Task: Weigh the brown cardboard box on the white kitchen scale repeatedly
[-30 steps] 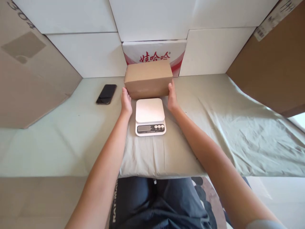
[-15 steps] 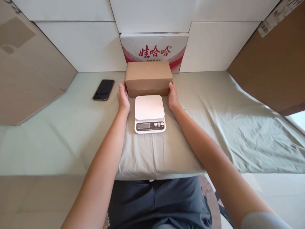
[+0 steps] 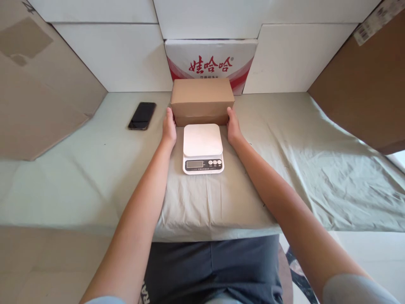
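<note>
A closed brown cardboard box [image 3: 202, 101] stands behind a white kitchen scale [image 3: 203, 141] on the pale green cloth. My left hand [image 3: 169, 126] is against the box's left end and my right hand [image 3: 233, 125] against its right end, so the box is gripped between them. Both thumbs show at the front corners; the other fingers are mostly hidden along the sides. The scale lies between my wrists with nothing on its plate, and its small display looks blank.
A black phone [image 3: 142, 115] lies on the cloth to the left. Behind the brown box stands a white and red carton [image 3: 211, 55] with white panels around it. Large cardboard sheets [image 3: 47, 93] rise at the left and right sides.
The whole view has shifted slightly, so things appear a little further right and higher. My hands remain at the two ends of the box, with no clear movement against the cloth.
</note>
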Available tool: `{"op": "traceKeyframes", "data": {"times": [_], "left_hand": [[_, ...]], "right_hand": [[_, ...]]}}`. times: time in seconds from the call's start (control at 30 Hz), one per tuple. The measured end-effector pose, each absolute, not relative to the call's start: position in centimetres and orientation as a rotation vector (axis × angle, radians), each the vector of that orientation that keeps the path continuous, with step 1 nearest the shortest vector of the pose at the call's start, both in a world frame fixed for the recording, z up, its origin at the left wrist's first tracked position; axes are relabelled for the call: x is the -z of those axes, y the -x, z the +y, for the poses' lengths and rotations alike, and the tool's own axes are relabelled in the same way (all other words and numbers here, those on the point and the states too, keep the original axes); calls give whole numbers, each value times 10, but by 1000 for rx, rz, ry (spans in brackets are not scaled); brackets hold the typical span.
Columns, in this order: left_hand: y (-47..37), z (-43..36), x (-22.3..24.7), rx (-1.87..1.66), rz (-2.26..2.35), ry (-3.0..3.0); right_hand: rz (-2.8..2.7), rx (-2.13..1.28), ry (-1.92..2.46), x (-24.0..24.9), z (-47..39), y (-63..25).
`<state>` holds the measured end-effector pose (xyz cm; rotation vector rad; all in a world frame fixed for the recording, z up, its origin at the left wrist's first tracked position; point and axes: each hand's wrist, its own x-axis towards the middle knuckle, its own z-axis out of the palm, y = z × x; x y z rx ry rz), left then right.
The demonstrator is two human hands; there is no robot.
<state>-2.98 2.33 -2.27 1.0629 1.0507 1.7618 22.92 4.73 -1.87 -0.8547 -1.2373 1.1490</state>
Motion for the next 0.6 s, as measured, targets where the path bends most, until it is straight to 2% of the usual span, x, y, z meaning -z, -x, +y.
{"op": "traceKeyframes", "data": {"times": [0.27, 0.4, 0.6], "left_hand": [[29, 18, 17, -1714, 1115, -1029], [32, 11, 0, -1755, 1060, -1073], [26, -67, -37, -1755, 1023, -1182]], "right_hand": [[-1186, -1131, 933, 6, 32, -223], [-1244, -1124, 877, -12, 25, -227], [-1365, -1009, 779, -45, -42, -243]]}}
